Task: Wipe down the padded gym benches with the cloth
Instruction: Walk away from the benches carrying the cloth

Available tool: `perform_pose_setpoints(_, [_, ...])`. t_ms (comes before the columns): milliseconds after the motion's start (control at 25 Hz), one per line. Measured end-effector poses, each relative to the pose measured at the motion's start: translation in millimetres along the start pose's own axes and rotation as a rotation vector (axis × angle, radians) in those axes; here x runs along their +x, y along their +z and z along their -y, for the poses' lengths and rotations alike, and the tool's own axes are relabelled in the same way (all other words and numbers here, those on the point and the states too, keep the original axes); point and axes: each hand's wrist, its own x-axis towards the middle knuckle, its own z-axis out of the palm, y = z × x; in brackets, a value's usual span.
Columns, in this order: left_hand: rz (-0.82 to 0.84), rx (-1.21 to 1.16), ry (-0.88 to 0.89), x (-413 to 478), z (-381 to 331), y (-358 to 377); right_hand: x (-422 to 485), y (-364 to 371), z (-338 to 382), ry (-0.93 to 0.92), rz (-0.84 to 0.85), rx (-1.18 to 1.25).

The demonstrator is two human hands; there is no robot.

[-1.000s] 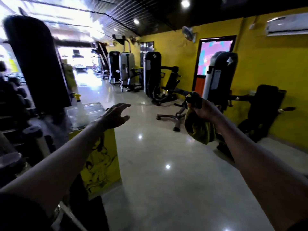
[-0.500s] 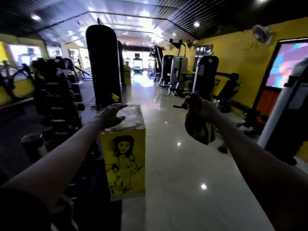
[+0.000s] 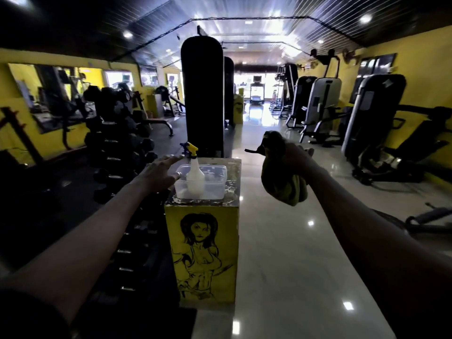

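Yellow-green cloth (image 3: 283, 189) bunched in right hand (image 3: 292, 159), fingers curled round it. Left hand (image 3: 156, 172) spread open, bottle (image 3: 195, 176) in tub (image 3: 216, 190) just beyond fingertips, contact unclear.

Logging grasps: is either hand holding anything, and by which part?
The right hand grips the yellow-green cloth by its bunched top; the left hand holds nothing, open near the spray bottle.

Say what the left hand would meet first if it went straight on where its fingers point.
Probably the trigger head of the spray bottle, just beyond the left hand; depth is unclear.
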Motion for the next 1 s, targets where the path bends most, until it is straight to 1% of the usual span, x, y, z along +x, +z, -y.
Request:
perform_pose_setpoints(160, [-0.004,0.081,-0.061,41,13,11,58,31,-3,-0.088,0.110,0.036])
perform_pose_setpoints(240, [0.004,0.093,-0.081,68,34,21,92,50,-2,-0.121,0.117,0.058])
perform_pose_setpoints(440, [-0.044,0.077,-0.122,142,76,41,189,116,-12,-0.181,0.172,0.113])
perform_pose_setpoints(600, [-0.016,0.072,-0.192,188,113,61,255,158,-14,-0.222,0.204,0.157])
perform_pose_setpoints(720, [0.010,0.046,-0.231,217,130,81,298,196,-21,-0.179,0.247,0.152])
perform_pose_setpoints(840, [0.009,0.024,-0.255,235,143,104,331,241,-32,-0.177,0.297,0.186])
perform_pose_setpoints(1000, [0.026,0.023,-0.337,255,162,127,364,303,-49,-0.166,0.379,0.223])
